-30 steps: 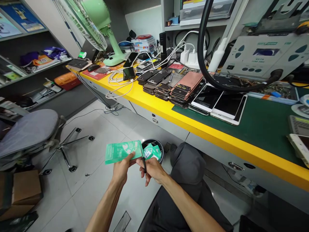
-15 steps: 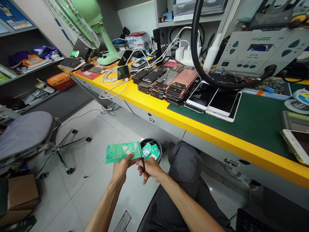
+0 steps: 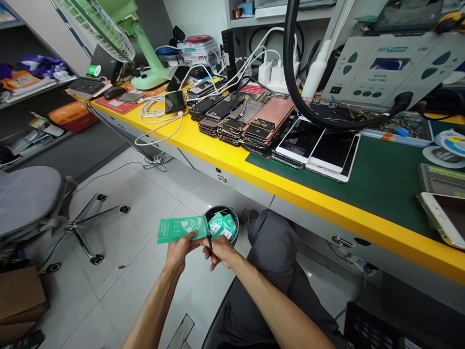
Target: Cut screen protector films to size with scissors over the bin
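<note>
My left hand (image 3: 180,251) is closed on a flat green packet (image 3: 174,230) with white print, thumb on top, near its right end. My right hand (image 3: 223,252) grips a pair of scissors (image 3: 209,245); one black handle loop shows, and the fingers cover most of the rest. The blades lie across the right end of the packet, beside my left fingers. Just beyond my hands stands a round bin (image 3: 237,233) on the floor. Inside it are several green and white packet pieces (image 3: 228,224).
The yellow-edged workbench (image 3: 232,162) runs across the view, with stacks of phones (image 3: 271,116), two white-framed screens (image 3: 329,152), a soldering station (image 3: 388,72) and tangled white cables (image 3: 154,109). A green fan (image 3: 148,63) stands at back left. A wheeled chair (image 3: 29,198) is at left.
The view has shifted slightly, so the bench and chair sit further left. My hands keep nearly the same hold, with the scissors still at the packet's right end.
</note>
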{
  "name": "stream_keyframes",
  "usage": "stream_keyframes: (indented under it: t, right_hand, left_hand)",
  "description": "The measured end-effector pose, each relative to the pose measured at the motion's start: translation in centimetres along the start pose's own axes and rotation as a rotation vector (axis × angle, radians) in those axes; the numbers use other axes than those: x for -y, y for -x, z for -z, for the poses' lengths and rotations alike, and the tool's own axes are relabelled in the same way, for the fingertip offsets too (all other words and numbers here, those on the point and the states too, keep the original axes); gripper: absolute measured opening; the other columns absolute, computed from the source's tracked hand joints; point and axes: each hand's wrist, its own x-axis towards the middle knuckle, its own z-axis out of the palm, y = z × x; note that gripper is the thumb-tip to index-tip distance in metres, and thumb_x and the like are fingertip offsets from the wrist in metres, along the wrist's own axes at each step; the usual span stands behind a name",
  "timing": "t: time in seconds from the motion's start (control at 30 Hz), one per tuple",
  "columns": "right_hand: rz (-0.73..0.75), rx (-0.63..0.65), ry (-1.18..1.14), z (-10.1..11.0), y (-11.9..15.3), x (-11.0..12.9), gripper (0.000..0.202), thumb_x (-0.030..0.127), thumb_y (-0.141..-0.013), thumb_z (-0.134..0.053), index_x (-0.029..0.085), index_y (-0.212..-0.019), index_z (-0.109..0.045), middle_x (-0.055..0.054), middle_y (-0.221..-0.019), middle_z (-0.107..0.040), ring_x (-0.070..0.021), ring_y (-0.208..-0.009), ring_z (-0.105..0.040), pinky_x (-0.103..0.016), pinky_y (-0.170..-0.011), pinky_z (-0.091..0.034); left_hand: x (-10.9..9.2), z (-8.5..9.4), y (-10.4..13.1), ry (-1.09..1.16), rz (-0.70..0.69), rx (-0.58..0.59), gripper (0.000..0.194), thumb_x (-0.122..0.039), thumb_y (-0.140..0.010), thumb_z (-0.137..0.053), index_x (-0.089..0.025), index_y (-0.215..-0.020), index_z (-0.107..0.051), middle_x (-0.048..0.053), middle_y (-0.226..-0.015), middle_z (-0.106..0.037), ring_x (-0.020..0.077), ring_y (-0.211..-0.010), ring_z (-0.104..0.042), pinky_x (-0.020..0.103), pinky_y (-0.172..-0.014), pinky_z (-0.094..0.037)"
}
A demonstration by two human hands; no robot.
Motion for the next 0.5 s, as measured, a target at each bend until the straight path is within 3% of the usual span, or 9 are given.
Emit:
stream_keyframes:
  t: [0.3,0.5]
  right_hand:
    - [-0.083,-0.031,-0.028,0.4,-2.8,-0.6,0.031,0.034,-0.099,-0.062,0.015,-0.124,-0.061,-0.009,-0.121,-0.064,-0.0225,-0.1,-0.067,-0.042,-0.084,-0.058]
    - [-0.138,-0.073,-0.085,1.2,-5.5,-1.5,0.033,0.034,-0.098,-0.063,0.016,-0.126,-0.06,-0.01,-0.125,-0.063,-0.0239,-0.104,-0.066,-0.044,-0.087,-0.057]
  left_hand:
    - [2.0,0.3,-3.4,-0.061,0.116,0.051,0.008,-0.015,-0.086,-0.07,-0.01,-0.091,-0.067,0.008,-0.085,-0.074,0.021,-0.077,-0.074,0.037,-0.074,-0.063]
    - [3.9,-0.5,-6.1,-0.08,0.248,0.12,0.025,-0.029,-0.094,-0.065,-0.013,-0.114,-0.064,0.008,-0.108,-0.069,0.0191,-0.088,-0.069,0.036,-0.075,-0.06]
